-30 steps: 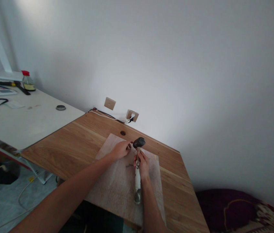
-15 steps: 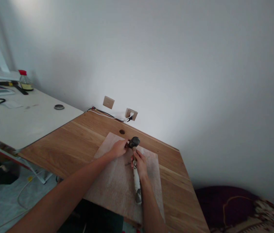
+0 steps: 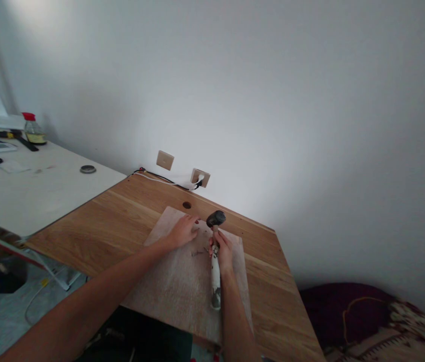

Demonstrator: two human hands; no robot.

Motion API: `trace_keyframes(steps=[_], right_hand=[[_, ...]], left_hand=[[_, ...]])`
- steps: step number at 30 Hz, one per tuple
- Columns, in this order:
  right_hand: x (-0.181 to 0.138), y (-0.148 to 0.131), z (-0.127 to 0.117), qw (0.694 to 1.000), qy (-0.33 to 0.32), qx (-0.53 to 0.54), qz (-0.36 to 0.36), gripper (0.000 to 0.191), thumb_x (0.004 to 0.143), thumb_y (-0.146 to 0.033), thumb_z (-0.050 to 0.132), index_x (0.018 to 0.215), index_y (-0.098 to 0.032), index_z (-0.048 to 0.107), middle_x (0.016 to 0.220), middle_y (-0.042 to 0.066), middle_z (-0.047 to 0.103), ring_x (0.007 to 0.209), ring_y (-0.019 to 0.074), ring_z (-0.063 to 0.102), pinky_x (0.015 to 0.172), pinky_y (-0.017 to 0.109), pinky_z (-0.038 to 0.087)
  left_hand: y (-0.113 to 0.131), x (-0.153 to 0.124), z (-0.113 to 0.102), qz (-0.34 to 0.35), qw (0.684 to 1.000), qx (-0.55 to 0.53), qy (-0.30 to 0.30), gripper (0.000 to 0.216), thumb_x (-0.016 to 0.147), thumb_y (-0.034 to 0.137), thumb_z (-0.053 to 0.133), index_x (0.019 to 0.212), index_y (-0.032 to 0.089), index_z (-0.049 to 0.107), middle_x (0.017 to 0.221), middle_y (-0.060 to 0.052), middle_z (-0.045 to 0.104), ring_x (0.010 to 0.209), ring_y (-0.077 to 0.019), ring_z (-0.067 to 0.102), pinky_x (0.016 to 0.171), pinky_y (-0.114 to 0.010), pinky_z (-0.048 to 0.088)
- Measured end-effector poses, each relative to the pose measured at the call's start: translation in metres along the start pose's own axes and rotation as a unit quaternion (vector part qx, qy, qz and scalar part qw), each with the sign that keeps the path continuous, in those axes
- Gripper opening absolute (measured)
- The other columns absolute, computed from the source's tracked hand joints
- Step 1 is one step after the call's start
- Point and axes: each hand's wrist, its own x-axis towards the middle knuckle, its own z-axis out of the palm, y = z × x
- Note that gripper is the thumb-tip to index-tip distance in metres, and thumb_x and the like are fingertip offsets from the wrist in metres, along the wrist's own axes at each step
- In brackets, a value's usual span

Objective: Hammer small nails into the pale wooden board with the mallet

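My right hand [image 3: 223, 251] is closed around the pale handle of a hammer [image 3: 215, 261], high up near its dark head, which is raised a little above a thin plywood board [image 3: 182, 286]. My left hand [image 3: 184, 231] rests on the board just left of the hammer head, fingers pinched together near the board's far edge; what they hold is too small to make out. A few small nails [image 3: 197, 253] lie on the board between my hands. The board lies on a wooden table [image 3: 122, 221].
A white desk [image 3: 27, 186] adjoins the table on the left, carrying a small round lid [image 3: 88, 169], a red-capped bottle [image 3: 32, 130], cables and tools. Wall sockets [image 3: 200, 177] with a white cable sit behind the table. A dark patterned cushion [image 3: 351, 317] lies at lower right.
The hammer head came down left beside my left fingers, then rose and moved back right. My left hand has slid slightly lower on the board. The view has shifted a little.
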Motion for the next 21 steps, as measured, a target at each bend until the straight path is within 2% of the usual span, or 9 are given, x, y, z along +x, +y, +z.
trace_keyframes(steps=[1, 3, 6, 9, 12, 14, 17, 19, 21], right_hand=[[0.001, -0.001, -0.002, 1.000, 0.025, 0.011, -0.014, 0.039, 0.072, -0.059, 0.071, 0.074, -0.022, 0.060, 0.053, -0.005, 0.057, 0.034, 0.0114, 0.043, 0.034, 0.027, 0.031], [0.003, -0.003, -0.007, 0.996, 0.079, 0.025, -0.044, 0.041, 0.073, -0.061, 0.070, 0.073, -0.022, 0.058, 0.053, -0.005, 0.055, 0.035, 0.0110, 0.044, 0.036, 0.026, 0.032], [0.003, -0.004, -0.011, 0.986, 0.147, 0.037, -0.066, 0.043, 0.072, -0.062, 0.070, 0.072, -0.022, 0.054, 0.055, -0.006, 0.054, 0.036, 0.0103, 0.045, 0.037, 0.025, 0.033], [0.004, -0.004, -0.015, 0.983, 0.167, 0.041, -0.062, 0.043, 0.072, -0.063, 0.069, 0.072, -0.023, 0.052, 0.055, -0.006, 0.054, 0.038, 0.0105, 0.045, 0.038, 0.025, 0.035], [0.005, -0.003, -0.016, 0.984, 0.163, 0.041, -0.054, 0.043, 0.073, -0.063, 0.068, 0.072, -0.022, 0.054, 0.055, -0.005, 0.055, 0.038, 0.0107, 0.046, 0.039, 0.025, 0.036], [0.005, -0.002, -0.016, 0.985, 0.160, 0.048, -0.051, 0.042, 0.073, -0.062, 0.069, 0.074, -0.022, 0.056, 0.055, -0.005, 0.055, 0.037, 0.0109, 0.046, 0.038, 0.025, 0.035], [0.006, -0.001, -0.012, 0.987, 0.143, 0.055, -0.043, 0.041, 0.071, -0.060, 0.070, 0.077, -0.021, 0.059, 0.055, -0.005, 0.056, 0.036, 0.0115, 0.047, 0.037, 0.026, 0.032], [0.005, -0.001, -0.008, 0.990, 0.130, 0.051, -0.038, 0.041, 0.070, -0.060, 0.071, 0.078, -0.021, 0.060, 0.054, -0.005, 0.057, 0.036, 0.0119, 0.046, 0.036, 0.027, 0.031], [0.004, -0.001, -0.005, 0.991, 0.122, 0.044, -0.034, 0.042, 0.069, -0.061, 0.071, 0.078, -0.021, 0.061, 0.054, -0.005, 0.057, 0.036, 0.0121, 0.046, 0.037, 0.027, 0.030]], left_hand=[[0.004, -0.002, -0.001, 0.032, 0.999, 0.018, -0.003, 0.043, 0.078, 0.009, 0.062, 0.121, 0.018, 0.062, 0.121, -0.012, 0.068, 0.117, -0.0277, 0.060, 0.105, -0.041, 0.045], [0.015, -0.005, -0.001, 0.115, 0.991, 0.040, -0.048, 0.035, 0.081, 0.012, 0.063, 0.115, 0.020, 0.066, 0.118, -0.012, 0.068, 0.117, -0.0286, 0.059, 0.107, -0.042, 0.043], [0.030, -0.007, 0.005, 0.218, 0.965, 0.033, -0.140, 0.024, 0.082, 0.008, 0.063, 0.099, 0.023, 0.071, 0.099, -0.009, 0.073, 0.103, -0.0263, 0.065, 0.102, -0.039, 0.045], [0.039, -0.005, 0.015, 0.260, 0.950, 0.051, -0.164, 0.023, 0.087, 0.007, 0.058, 0.089, 0.024, 0.072, 0.083, -0.008, 0.074, 0.086, -0.0256, 0.068, 0.093, -0.039, 0.048], [0.041, -0.001, 0.015, 0.275, 0.944, 0.082, -0.164, 0.024, 0.088, 0.006, 0.056, 0.091, 0.022, 0.074, 0.083, -0.009, 0.075, 0.082, -0.0259, 0.068, 0.087, -0.039, 0.049], [0.035, 0.003, 0.006, 0.249, 0.955, 0.073, -0.144, 0.023, 0.085, 0.006, 0.059, 0.092, 0.021, 0.074, 0.087, -0.009, 0.076, 0.086, -0.0257, 0.069, 0.088, -0.037, 0.049], [0.017, 0.011, -0.014, 0.134, 0.989, 0.030, -0.054, 0.021, 0.081, 0.010, 0.061, 0.093, 0.020, 0.075, 0.095, -0.009, 0.076, 0.094, -0.0254, 0.068, 0.090, -0.035, 0.049], [0.002, 0.014, -0.024, 0.063, 0.998, -0.006, 0.002, 0.023, 0.083, 0.011, 0.057, 0.096, 0.017, 0.075, 0.099, -0.009, 0.076, 0.096, -0.0243, 0.068, 0.090, -0.034, 0.050], [-0.011, 0.013, -0.027, 0.017, 0.998, -0.056, 0.022, 0.024, 0.083, 0.012, 0.055, 0.096, 0.017, 0.075, 0.099, -0.007, 0.077, 0.093, -0.0221, 0.069, 0.088, -0.031, 0.051]])
